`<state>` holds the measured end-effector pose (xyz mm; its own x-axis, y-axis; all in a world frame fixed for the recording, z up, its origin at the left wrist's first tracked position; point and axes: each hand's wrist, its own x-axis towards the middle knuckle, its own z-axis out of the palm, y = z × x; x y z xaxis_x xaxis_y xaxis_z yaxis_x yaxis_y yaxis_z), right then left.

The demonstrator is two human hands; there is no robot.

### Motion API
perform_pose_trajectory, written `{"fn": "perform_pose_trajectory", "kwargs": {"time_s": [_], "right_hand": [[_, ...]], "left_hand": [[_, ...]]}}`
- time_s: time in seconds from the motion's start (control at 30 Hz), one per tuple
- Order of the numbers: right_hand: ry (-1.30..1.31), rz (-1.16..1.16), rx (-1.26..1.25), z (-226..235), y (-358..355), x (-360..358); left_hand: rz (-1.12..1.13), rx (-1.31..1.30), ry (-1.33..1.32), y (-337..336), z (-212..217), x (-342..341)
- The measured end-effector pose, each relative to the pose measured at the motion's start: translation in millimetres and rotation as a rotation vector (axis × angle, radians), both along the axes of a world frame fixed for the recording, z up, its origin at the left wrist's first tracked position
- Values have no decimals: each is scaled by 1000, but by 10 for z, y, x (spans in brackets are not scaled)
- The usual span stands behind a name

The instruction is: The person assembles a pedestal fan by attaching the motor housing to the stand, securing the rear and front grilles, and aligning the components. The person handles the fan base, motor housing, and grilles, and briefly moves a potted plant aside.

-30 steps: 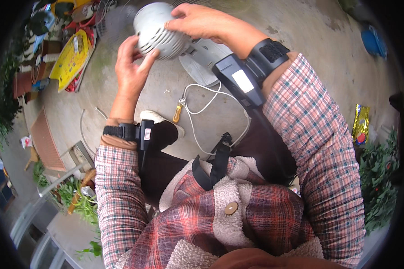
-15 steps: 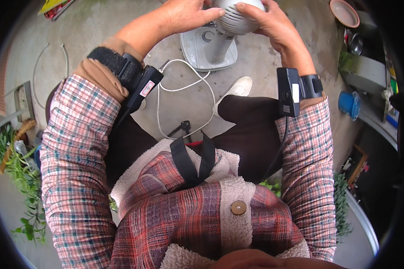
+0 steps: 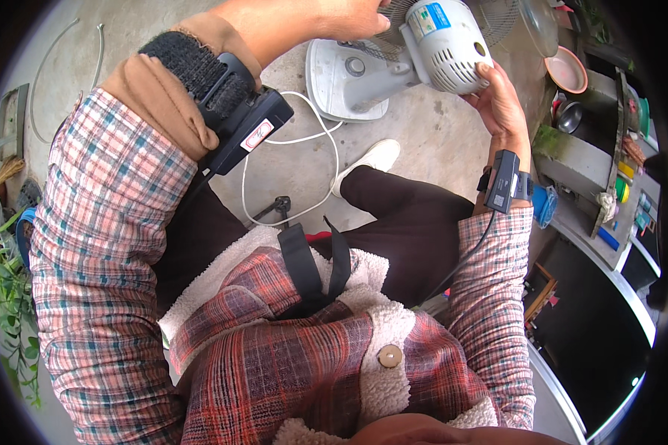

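Cord (image 3: 338, 157), soft and thin, makes a loop in the middle of the frame, beside my shoe (image 3: 377, 157); it could catch a foot. Beyond it, at upper middle, the grey-white fan stands on its flat base (image 3: 334, 100). I judge this part stiff and stable. The slanting neck (image 3: 378, 83) looks strong enough for a hold, though smooth. My right hand (image 3: 502, 104) grips the motor housing (image 3: 453, 52), thumb on its slotted back, fingers under; this rounded plastic is probably the heaviest piece and may slip. My left hand (image 3: 358, 18) is apart from it, at the wire guard (image 3: 506, 16); I cannot tell whether it grips. The thin wires can bend, so they ask for light pressure. Near the guard, at upper right, the rim of an orange basin (image 3: 568, 70) limits swinging that way; concrete floor (image 3: 223, 96) spreads toward the left, giving more room.
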<state>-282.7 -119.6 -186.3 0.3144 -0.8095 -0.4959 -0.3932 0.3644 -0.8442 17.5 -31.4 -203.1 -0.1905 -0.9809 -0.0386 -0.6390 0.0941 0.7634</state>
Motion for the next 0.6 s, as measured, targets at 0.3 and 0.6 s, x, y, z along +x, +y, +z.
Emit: {"fn": "perform_pose_trajectory", "kwargs": {"time_s": [0.3,0.6], "right_hand": [[-13,-6,-37,-38,33,-47],[-7,-20,-12,31,64,26]], "left_hand": [[-49,-142,77,80,-71,96],[73,222,52,63,-839,-431]]}}
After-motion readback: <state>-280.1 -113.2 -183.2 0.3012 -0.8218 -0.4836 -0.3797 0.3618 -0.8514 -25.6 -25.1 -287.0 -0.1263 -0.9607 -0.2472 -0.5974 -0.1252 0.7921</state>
